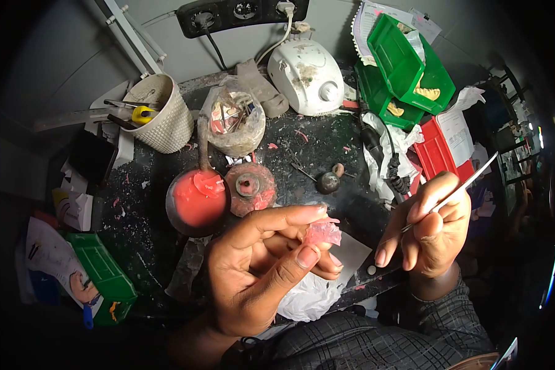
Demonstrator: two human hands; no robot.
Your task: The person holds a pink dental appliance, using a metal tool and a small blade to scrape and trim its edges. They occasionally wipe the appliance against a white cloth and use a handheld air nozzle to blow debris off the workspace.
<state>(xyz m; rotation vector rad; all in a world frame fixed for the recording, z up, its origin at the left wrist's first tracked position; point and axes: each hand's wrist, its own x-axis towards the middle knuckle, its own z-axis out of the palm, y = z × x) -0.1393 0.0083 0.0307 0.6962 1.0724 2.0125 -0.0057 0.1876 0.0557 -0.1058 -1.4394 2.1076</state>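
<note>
My left hand (pixel 253 271) pinches a small, rough-edged piece of pink wax (pixel 324 233) between thumb and fingers, above the front of the bench. My right hand (pixel 435 228) is closed round a slim metal wax carver (pixel 473 177), held like a pen. One end points up and right; the lower tip, partly hidden by the fingers, stays apart from the wax. Behind my left hand stand a long-handled pan (pixel 174 223) of pink-red wax and a round, wax-spattered metal burner (pixel 248 187). A crumpled white plastic bag (pixel 308 299) lies below my left hand.
A woven basket (pixel 169 126) of tools and a bag (pixel 243 139) of scraps stand behind the pan. Further back is a white control box (pixel 305 77) with a knob. Green bins (pixel 394 46) holding dental casts and a red bin (pixel 435 145) stand at right.
</note>
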